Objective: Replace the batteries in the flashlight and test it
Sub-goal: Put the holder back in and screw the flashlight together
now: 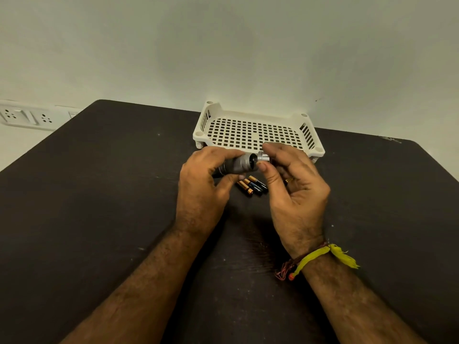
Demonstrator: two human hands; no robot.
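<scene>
My left hand (202, 187) grips the grey metal flashlight body (238, 167) sideways above the table, its open end facing right. Just at that opening, my right hand (294, 192) pinches a small silvery part (263, 156), which looks like the battery holder, between thumb and fingers. Three black-and-copper batteries (253, 186) lie side by side on the dark table, right below the flashlight and between my hands. The flashlight's left end is hidden by my left palm.
A white perforated plastic tray (255, 132) stands just beyond my hands against the wall. The dark table (99, 194) stretches wide on both sides. A white socket strip (27, 116) is on the wall at far left.
</scene>
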